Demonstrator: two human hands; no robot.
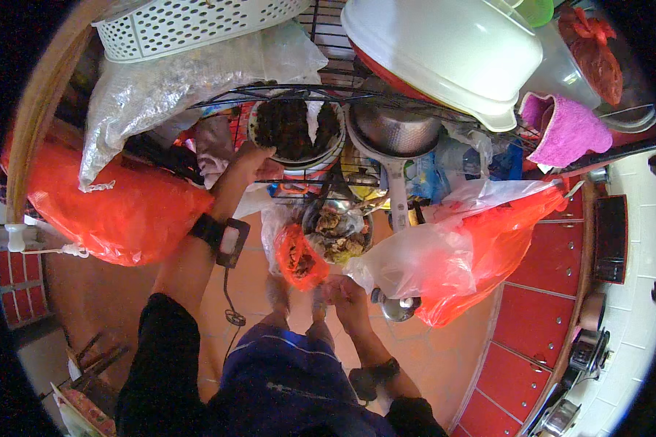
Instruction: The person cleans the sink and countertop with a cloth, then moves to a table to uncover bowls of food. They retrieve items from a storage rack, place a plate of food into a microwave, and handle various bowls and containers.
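My left hand [258,161] reaches to a wire rack and grips the near left rim of a round bucket [336,143]. The bucket is filled with dark, crumbly matter, and a white strip stands over it. Lower down, my right hand [349,300] pinches the edge of a small red plastic bag [315,271]. Brown pieces [299,258] show in the bag's open mouth. Just behind the bag sits a dark basin [307,221] with lumpy brown pieces and clear plastic in it. My right fingertips are partly hidden by the bag's edge.
A hammered metal saucepan [410,134] stands right of the bucket, its handle pointing towards me. Large red bags bulge at left [126,202] and right [503,240]. Above are a white perforated basket [197,27] and a white basin [443,49]. Red cabinets [536,306] line the right.
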